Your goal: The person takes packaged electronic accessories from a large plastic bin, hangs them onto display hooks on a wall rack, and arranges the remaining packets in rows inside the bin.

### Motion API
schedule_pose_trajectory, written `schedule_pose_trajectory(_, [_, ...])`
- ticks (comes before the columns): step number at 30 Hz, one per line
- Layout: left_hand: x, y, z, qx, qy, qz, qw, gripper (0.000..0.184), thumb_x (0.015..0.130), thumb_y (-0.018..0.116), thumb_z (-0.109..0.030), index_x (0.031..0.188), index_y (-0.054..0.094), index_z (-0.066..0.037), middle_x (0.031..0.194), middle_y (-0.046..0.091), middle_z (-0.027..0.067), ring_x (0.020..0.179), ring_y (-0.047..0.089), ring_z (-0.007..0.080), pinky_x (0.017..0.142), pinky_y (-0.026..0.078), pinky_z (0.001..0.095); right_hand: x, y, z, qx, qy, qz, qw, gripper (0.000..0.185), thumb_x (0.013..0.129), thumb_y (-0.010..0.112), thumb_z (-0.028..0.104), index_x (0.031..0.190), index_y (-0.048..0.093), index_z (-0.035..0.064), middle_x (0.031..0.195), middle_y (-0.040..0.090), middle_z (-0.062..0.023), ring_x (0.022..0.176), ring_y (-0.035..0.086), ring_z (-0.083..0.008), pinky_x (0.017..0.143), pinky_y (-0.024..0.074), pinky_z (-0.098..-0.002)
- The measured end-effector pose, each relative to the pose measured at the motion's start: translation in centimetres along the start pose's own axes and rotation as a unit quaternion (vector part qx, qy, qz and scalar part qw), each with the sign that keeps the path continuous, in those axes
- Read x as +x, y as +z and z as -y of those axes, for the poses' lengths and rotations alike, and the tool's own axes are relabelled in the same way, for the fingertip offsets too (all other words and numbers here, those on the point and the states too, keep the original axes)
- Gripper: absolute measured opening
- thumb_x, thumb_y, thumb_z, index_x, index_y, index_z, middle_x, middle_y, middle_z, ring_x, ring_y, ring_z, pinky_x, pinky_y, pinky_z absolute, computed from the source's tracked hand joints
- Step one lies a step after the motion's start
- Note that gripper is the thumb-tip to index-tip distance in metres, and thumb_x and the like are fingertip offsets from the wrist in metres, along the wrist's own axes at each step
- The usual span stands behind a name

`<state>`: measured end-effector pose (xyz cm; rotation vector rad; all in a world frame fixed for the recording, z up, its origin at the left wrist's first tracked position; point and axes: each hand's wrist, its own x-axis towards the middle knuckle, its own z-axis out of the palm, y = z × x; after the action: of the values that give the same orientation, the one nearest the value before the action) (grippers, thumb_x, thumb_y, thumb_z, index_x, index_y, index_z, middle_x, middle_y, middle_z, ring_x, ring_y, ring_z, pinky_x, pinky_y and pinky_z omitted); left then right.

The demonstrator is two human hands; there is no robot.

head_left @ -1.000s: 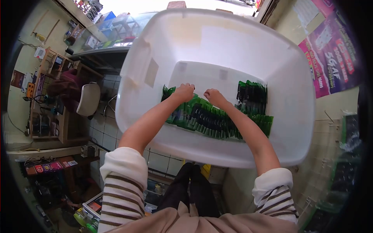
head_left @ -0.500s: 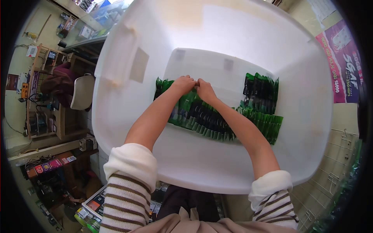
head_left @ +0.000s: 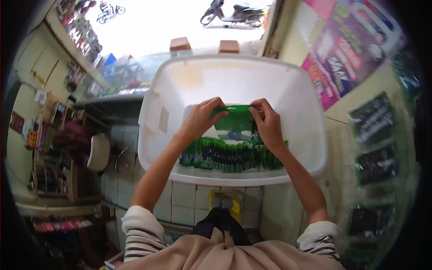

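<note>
A green packet (head_left: 234, 122) hangs upright between my two hands, its top edge with a small hanging slot stretched flat. At its top left corner, my left hand (head_left: 202, 118) pinches it between thumb and fingers. The top right corner is pinched by my right hand (head_left: 266, 120). Beneath and behind it stands a large white plastic tub (head_left: 153, 148). Along the tub's near side lies a long row of green packets (head_left: 225, 157), packed closely on edge; the held packet and my right hand hide part of what lies farther back.
Posters (head_left: 342, 54) and packets in clear plastic (head_left: 375, 166) hang on the right wall. A glass case (head_left: 121, 74) stands at upper left, a white chair (head_left: 99, 152) at left. A yellow stool (head_left: 240, 198) is under my feet. Motorbikes (head_left: 234, 14) show outside.
Both hands have come up out of the tub with a green packet held between them. The view has tilted up, showing the street, and the tub appears smaller.
</note>
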<state>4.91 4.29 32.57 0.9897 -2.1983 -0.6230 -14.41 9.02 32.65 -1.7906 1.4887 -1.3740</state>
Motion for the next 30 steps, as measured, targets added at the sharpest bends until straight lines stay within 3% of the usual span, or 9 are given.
schedule_pose_trajectory(2, [0.4,-0.3,-4.8,-0.041,0.046,-0.027,0.998,0.016,0.080,0.061,-0.011,0.082,0.049,-0.001,0.073,0.059,0.0103,0.064,0.058,0.0227,0.056,0.044,0.0301,-1.8,-3.7,4.3,0.000,0.037,-0.028,0.999,0.017,0.081,0.055,0.004,0.097,0.049,0.0033,0.089,0.057,-0.0117,0.079,0.057,-0.0235,0.071,0.0451,-0.0325])
schedule_pose_trajectory(4, [0.8,0.0,-9.1,-0.158,0.003,-0.039,0.987,0.016,0.081,0.060,-0.012,0.081,0.048,0.000,0.070,0.060,0.0102,0.060,0.057,0.0194,0.055,0.043,0.0278,-4.2,-6.3,7.4,-0.228,-0.154,-0.167,0.947,0.036,0.076,0.060,0.003,0.109,0.046,0.0054,0.113,0.046,-0.0152,0.103,0.046,-0.0297,0.086,0.0383,-0.0390])
schedule_pose_trajectory(5, [0.9,0.4,-11.0,-0.185,-0.010,-0.022,0.983,0.018,0.083,0.058,-0.013,0.081,0.046,0.000,0.068,0.061,0.0089,0.060,0.056,0.0128,0.056,0.043,0.0253,-6.1,-7.6,7.8,-0.242,-0.139,-0.125,0.952,0.052,0.070,0.064,0.004,0.117,0.042,0.0070,0.124,0.034,-0.0171,0.115,0.032,-0.0349,0.094,0.0292,-0.0446])
schedule_pose_trajectory(10, [-0.2,4.5,-18.3,-0.325,0.019,0.065,0.943,0.018,0.085,0.056,-0.014,0.085,0.042,-0.002,0.073,0.060,0.0072,0.069,0.053,0.0069,0.059,0.043,0.0235,-13.7,-10.5,10.9,-0.336,-0.081,-0.115,0.931,0.065,0.070,0.065,0.006,0.127,0.035,0.0070,0.126,0.033,-0.0199,0.118,0.032,-0.0374,0.096,0.0281,-0.0470])
schedule_pose_trajectory(12, [-1.4,6.2,-21.0,-0.393,-0.045,0.123,0.910,0.022,0.084,0.056,-0.015,0.089,0.040,-0.001,0.080,0.060,0.0136,0.073,0.056,0.0130,0.062,0.045,0.0272,-16.3,-11.2,10.5,-0.347,-0.053,-0.142,0.926,0.067,0.070,0.064,0.005,0.128,0.032,0.0065,0.128,0.031,-0.0207,0.119,0.031,-0.0383,0.097,0.0281,-0.0473])
schedule_pose_trajectory(17, [-5.1,8.6,-26.6,-0.545,-0.079,0.284,0.785,0.030,0.091,0.046,-0.027,0.102,0.045,0.001,0.104,0.050,0.0155,0.086,0.057,0.0181,0.079,0.049,0.0311,-23.6,-13.8,9.5,-0.190,-0.021,-0.241,0.952,0.046,0.082,0.048,0.001,0.126,0.034,0.0020,0.127,0.035,-0.0197,0.116,0.038,-0.0346,0.096,0.0316,-0.0404])
schedule_pose_trajectory(21, [-6.3,13.7,-28.4,-0.317,0.075,0.279,0.903,0.022,0.086,0.054,-0.019,0.094,0.050,0.001,0.100,0.048,0.0122,0.098,0.052,0.0217,0.078,0.048,0.0299,-29.5,-16.4,10.5,-0.106,0.060,-0.304,0.945,0.043,0.083,0.046,-0.002,0.125,0.038,0.0032,0.119,0.045,-0.0192,0.111,0.046,-0.0338,0.090,0.0388,-0.0382])
schedule_pose_trajectory(24, [-7.8,18.8,-29.5,-0.293,0.270,0.175,0.900,0.018,0.081,0.059,-0.011,0.090,0.049,0.001,0.099,0.048,0.0122,0.097,0.052,0.0204,0.075,0.048,0.0288,-34.3,-17.8,11.3,-0.096,0.134,-0.345,0.924,0.040,0.085,0.046,0.004,0.124,0.039,0.0048,0.117,0.047,-0.0191,0.110,0.048,-0.0314,0.088,0.0396,-0.0368])
schedule_pose_trajectory(30, [-12.2,21.6,-33.7,-0.399,0.211,0.398,0.799,0.013,0.072,0.061,0.006,0.079,0.052,0.000,0.091,0.055,0.0095,0.077,0.060,0.0200,0.071,0.048,0.0283,-42.8,-18.5,13.9,-0.127,0.172,-0.450,0.867,0.035,0.084,0.053,0.008,0.117,0.043,0.0021,0.109,0.052,-0.0174,0.103,0.053,-0.0287,0.085,0.0414,-0.0332])
